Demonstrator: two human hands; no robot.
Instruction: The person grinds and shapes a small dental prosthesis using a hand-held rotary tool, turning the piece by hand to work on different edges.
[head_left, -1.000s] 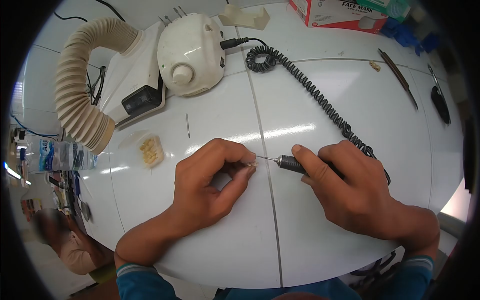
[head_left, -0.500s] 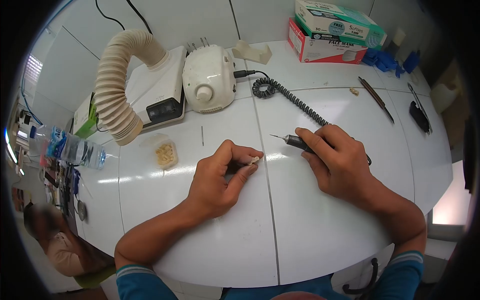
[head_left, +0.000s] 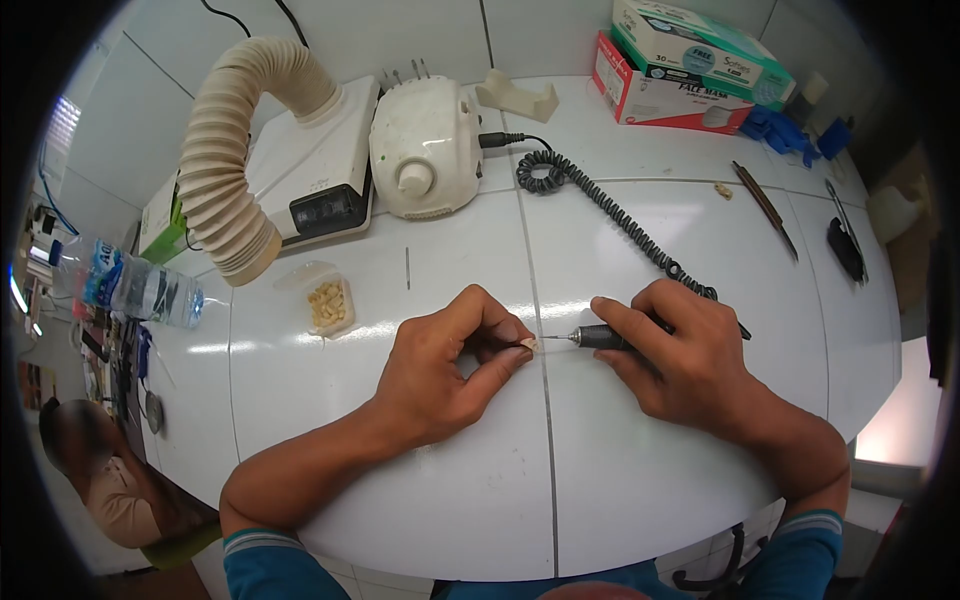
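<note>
Between the thumb and fingers of my left hand (head_left: 440, 370) is a small cream tooth-like piece (head_left: 529, 344), mostly covered by the fingertips. My right hand (head_left: 690, 350) grips a black rotary handpiece (head_left: 600, 337) like a pen. Its thin metal bur (head_left: 556, 337) points left, with the tip at the piece; whether it touches I cannot tell. A coiled black cord (head_left: 625, 235) runs from the white control unit (head_left: 425, 150) toward the handpiece. Left of my left hand, a clear plastic box (head_left: 348, 318) holds several cream pieces (head_left: 327, 303).
A thin metal rod (head_left: 407, 268) lies behind my left hand. At the left are a ribbed suction hose (head_left: 212, 165) and a water bottle (head_left: 140, 290). Mask boxes (head_left: 680, 95), a brown-handled knife (head_left: 765, 210) and tweezers (head_left: 850, 230) lie at the right. Another person (head_left: 120, 490) sits far left.
My right hand has brought the handpiece down and left, so the bur tip now meets or nearly meets the cream piece. My left hand has turned the piece and shifted slightly right and down.
</note>
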